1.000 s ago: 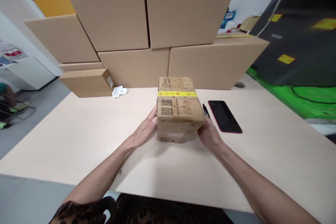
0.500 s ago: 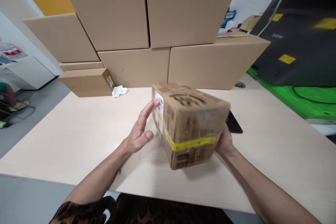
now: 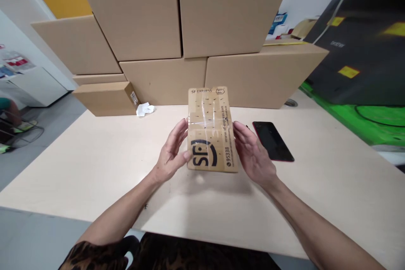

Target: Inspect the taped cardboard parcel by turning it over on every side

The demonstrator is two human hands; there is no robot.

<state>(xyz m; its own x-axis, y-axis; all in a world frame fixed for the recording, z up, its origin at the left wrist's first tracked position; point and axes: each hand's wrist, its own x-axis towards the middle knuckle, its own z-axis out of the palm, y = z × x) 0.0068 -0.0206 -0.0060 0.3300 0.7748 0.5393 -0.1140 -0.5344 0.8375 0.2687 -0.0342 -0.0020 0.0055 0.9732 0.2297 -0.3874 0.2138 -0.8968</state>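
A small brown cardboard box (image 3: 210,128) with black SF Express print and shiny clear tape is held between my two hands, above the table. The left side of the box rests against the fingers of my left hand (image 3: 173,149), whose thumb touches the near left corner. Along the opposite side lies my right hand (image 3: 253,154), its fingers reaching behind the edge. The fingertips of both hands are partly hidden by the box. A black phone (image 3: 274,141) with a red edge lies right of my right hand.
Large cardboard boxes (image 3: 221,12) are stacked along the table's far side. At the back left stand a flat carton (image 3: 101,99) and a crumpled white paper (image 3: 145,109). A dark covered machine (image 3: 363,50) is beyond the right side. The pale table (image 3: 95,168) spreads below.
The box has been turned over between my hands; a different face with the large SF logo now shows upward. My left hand, briefly with fingers apart, is back against its side.
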